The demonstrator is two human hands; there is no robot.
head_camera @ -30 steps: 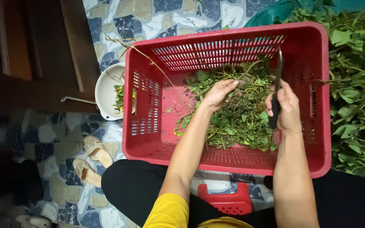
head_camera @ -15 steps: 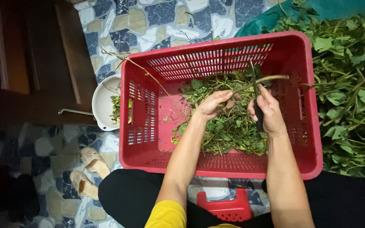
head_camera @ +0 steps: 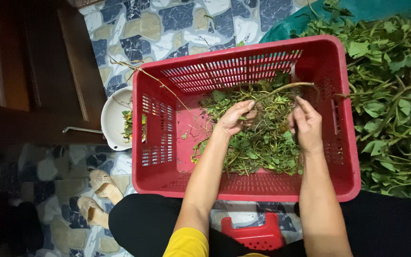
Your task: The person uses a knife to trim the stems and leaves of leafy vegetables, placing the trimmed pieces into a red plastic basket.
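Leafy stems (head_camera: 258, 138) piled in red crate (head_camera: 167, 157), left hand (head_camera: 236, 118) and right hand (head_camera: 305, 124) both closed on one stem. Few leaves in white pot (head_camera: 115, 119); big heap (head_camera: 396, 95) left unpicked.

Patchy blue-and-cream tiled floor (head_camera: 167, 28) carries it all: red crate (head_camera: 167, 157) in the middle, white pan (head_camera: 115, 119) touching its left wall, beige sandals (head_camera: 98, 197) lower left, green tarp (head_camera: 286, 28) upper right.

Counted on the tiled floor
One red slatted plastic crate (head_camera: 167, 133), one white round bowl (head_camera: 112, 119), two beige sandals (head_camera: 102, 183), one small red plastic stool (head_camera: 255, 235), two bare hands (head_camera: 234, 118).
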